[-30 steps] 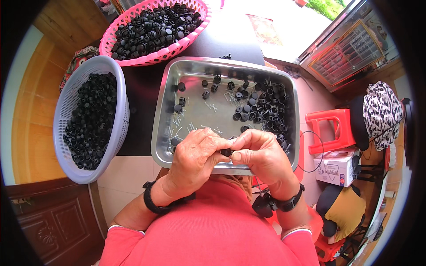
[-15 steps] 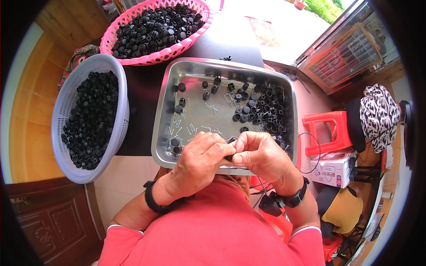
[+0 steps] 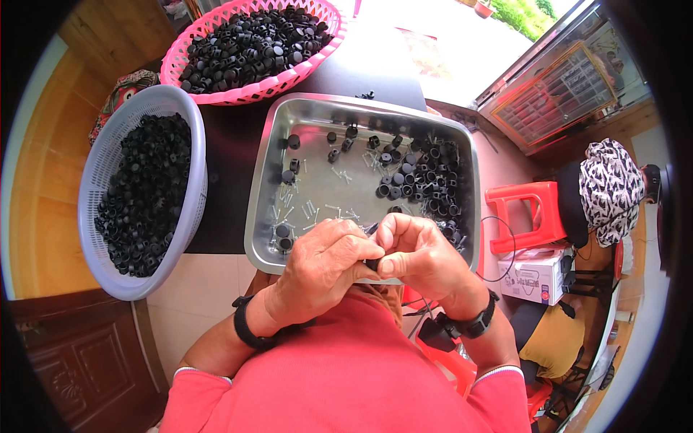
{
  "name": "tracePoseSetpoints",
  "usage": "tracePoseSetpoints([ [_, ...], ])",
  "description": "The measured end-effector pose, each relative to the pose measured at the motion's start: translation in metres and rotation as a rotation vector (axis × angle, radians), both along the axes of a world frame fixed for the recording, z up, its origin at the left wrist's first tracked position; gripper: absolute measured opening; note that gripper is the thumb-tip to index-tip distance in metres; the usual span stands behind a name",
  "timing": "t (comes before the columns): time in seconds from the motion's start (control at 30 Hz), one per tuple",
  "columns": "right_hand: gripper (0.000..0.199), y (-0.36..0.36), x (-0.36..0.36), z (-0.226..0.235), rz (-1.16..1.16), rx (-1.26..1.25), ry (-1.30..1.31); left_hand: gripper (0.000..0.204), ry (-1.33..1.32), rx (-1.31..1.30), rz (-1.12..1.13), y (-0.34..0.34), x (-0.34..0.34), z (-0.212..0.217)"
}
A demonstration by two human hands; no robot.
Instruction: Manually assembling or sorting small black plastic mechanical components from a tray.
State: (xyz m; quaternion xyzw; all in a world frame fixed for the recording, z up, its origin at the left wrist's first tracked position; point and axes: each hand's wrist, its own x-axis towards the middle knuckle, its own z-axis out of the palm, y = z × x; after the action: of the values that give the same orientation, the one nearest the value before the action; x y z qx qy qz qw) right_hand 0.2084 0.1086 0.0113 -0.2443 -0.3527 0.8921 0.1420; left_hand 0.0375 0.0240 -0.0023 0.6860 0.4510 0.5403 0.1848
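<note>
My left hand and my right hand meet over the near edge of a metal tray. Between their fingertips is a small black plastic part, mostly covered by the fingers. Both hands are closed on it, thumbs and forefingers pinching. Inside the tray, black round caps and ring-shaped pieces crowd the right side. Thin silver screws or pins lie scattered over the left and middle, with a few black pieces among them.
A pale lavender basket of black parts stands left of the tray. Behind it, a pink basket holds more, on a dark table. To the right are a red stool, a cardboard box and a person in a patterned garment.
Both hands stay together around the black part, with only slight finger movement. The whole view has shifted a little, so surrounding things appear slightly further left.
</note>
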Motion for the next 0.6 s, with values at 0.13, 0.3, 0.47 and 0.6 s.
tracePoseSetpoints([
  [0.13,0.025,0.002,0.0,0.015,0.005,0.021,-0.03,0.029,-0.083,-0.114,-0.037,0.001,-0.002,0.008],
  [0.3,0.027,0.004,-0.008,0.027,-0.055,0.036,-0.158,0.032,-0.042,-0.12,-0.024,-0.001,-0.009,0.008],
  [0.47,0.025,0.031,-0.034,0.038,-0.152,0.031,-0.185,0.04,0.428,-0.363,0.281,-0.008,-0.031,0.005],
  [0.6,0.023,0.068,-0.087,0.052,-0.165,0.188,-0.034,0.041,0.412,-0.442,0.229,-0.012,-0.03,-0.007],
])
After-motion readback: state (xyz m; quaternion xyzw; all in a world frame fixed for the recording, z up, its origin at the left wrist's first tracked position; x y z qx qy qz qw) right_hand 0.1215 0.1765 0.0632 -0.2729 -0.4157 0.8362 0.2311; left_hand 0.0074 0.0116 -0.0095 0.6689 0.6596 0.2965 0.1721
